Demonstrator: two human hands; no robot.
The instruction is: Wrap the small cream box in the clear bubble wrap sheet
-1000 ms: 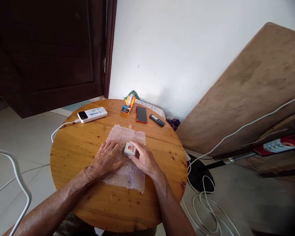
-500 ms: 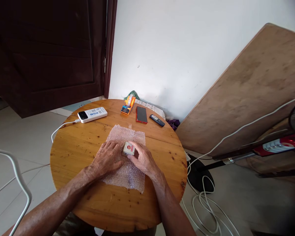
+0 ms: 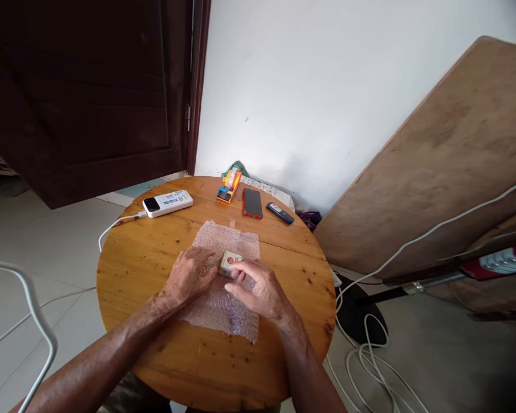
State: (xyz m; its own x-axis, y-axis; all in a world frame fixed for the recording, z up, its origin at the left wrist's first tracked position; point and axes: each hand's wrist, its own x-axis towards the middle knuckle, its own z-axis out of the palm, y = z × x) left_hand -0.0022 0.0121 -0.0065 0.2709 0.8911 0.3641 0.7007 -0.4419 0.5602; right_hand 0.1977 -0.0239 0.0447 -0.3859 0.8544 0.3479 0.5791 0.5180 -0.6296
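A small white box (image 3: pixel 227 260) with red print lies on a sheet of bubble wrap (image 3: pixel 223 310) on the round wooden table. My left hand (image 3: pixel 191 272) rests flat on the left side of the wrap, fingers stretched out, its thumb side close to the box. Just right of the box is my right hand (image 3: pixel 260 287), its thumb and fingers apart. The right index finger reaches over the near right part of the box; whether it touches the box I cannot tell. Nothing shows between the right thumb and fingers.
Along the table's far side are a white power bank (image 3: pixel 168 203) with a cable plugged in, an orange tape dispenser (image 3: pixel 229 186), a phone (image 3: pixel 252 203) with a red edge, and a dark handheld device (image 3: pixel 280 213). Coiled white cable (image 3: pixel 365 355) lies on the floor at right.
My right hand has let go of the box's right side and drawn back toward me, its fingers opening. The left hand stays on the wrap. The whole view has shifted slightly.
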